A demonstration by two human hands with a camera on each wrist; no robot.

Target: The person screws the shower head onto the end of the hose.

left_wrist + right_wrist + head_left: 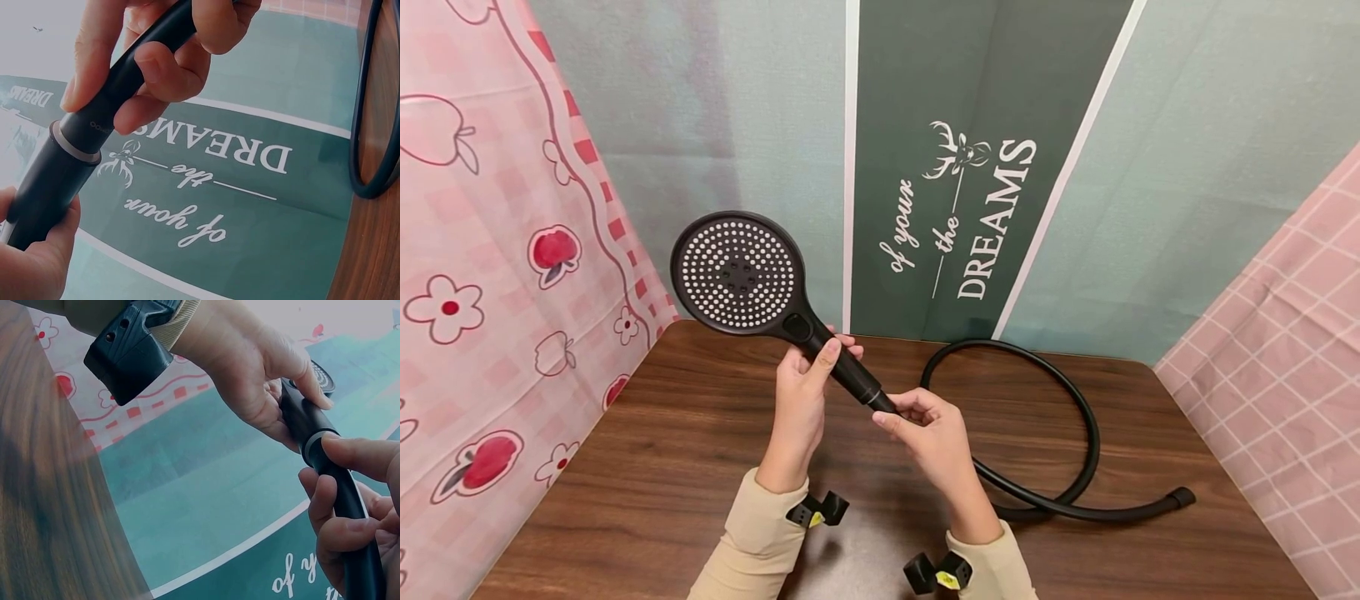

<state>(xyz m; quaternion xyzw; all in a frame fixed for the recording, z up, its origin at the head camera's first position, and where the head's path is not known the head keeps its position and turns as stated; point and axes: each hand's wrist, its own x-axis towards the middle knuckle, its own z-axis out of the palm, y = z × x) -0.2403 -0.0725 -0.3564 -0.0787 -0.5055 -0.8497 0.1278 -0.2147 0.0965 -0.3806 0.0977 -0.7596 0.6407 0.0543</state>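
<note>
A black round shower head with white nozzles is held up above the table, its face toward the head camera. My left hand grips its handle, thumb along the front. At the handle's lower end, my right hand pinches the end of a black shower hose between thumb and fingers. In the left wrist view the hose's end fitting meets the handle at a pale ring; whether it is threaded in I cannot tell. The right wrist view shows both hands around this joint.
The hose loops over the brown wooden table, its other end fitting lying at the right. Behind hangs a green printed cloth. Pink patterned cloths stand at the left and right.
</note>
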